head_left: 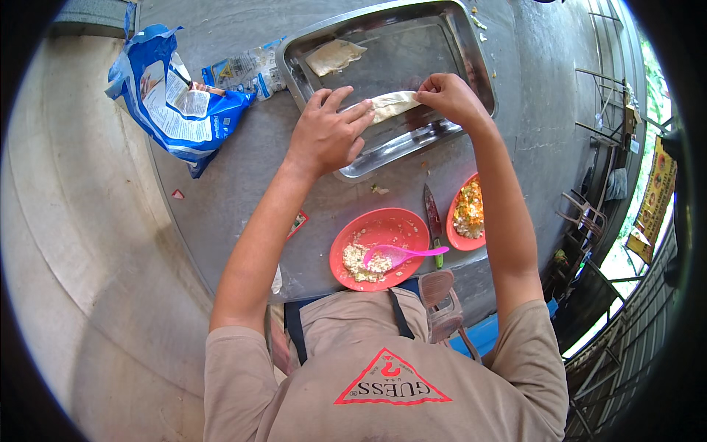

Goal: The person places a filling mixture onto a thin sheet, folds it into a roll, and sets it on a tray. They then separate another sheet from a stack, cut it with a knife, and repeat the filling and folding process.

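Observation:
Over the near side of a rectangular metal tray [482,55], a pale rolled wrapper [394,106] stretches between my two hands. My left hand [329,131] has its fingers at the roll's left end, with some of them spread. At the opposite end, my right hand [451,97] pinches the tip of the roll between thumb and fingers. Another pale folded wrapper [333,57] lies flat in the tray's far left part. Closer to my body, a red-orange bowl [401,221] contains crumbly whitish filling and a pink spoon [401,255].
Right of that bowl lies a knife [432,214] with a green handle. A second red-orange bowl [460,241] has chopped orange and white filling. A blue-and-white plastic bag [177,110] and a crumpled packet [247,70] lie left on the grey table [254,173]. Chairs stand right.

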Available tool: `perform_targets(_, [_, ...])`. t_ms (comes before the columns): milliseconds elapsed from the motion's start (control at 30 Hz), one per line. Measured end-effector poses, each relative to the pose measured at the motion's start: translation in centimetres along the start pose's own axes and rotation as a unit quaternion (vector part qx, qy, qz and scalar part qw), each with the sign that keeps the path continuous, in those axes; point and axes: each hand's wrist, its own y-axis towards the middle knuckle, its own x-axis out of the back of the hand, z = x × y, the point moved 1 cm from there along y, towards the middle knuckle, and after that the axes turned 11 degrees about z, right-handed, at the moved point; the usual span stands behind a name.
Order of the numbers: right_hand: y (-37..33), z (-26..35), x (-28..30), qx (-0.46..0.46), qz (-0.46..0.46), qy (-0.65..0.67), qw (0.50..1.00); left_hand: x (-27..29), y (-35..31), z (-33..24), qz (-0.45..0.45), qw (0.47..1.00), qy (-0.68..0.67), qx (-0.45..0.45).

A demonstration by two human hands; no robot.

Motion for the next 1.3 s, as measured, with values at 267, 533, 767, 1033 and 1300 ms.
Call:
perform_targets(267, [-0.4, 0.3, -0.9, 0.03, -0.075, 0.034, 0.996, 0.0, 0.0, 0.1, -0.005, 1.0, -0.007, -0.002])
perform_targets(533, [-1.7, 3.0, -4.1, 0.118, -0.19, -0.01, 0.975, 0.1, 0.2, -0.1, 0.014, 1.0, -0.02, 0.011])
perform_targets(767, [-1.8, 2.7, -4.1, 0.12, -0.187, -0.009, 0.975, 0.5, 1.4, -0.8, -0.033, 0.997, -0.061, 0.015])
perform_targets(1033, [-1.2, 0.3, -2.1, 0.017, -0.041, 0.236, 0.971, -1.0, 6.8, -0.4, -0.026, 0.96, -0.257, 0.109])
perform_targets(1300, [-1.2, -0.8, -2.6, 0.068, -0.008, 0.218, 0.974, -0.9, 9.2, 0.8, 0.129, 0.955, -0.246, 0.106])
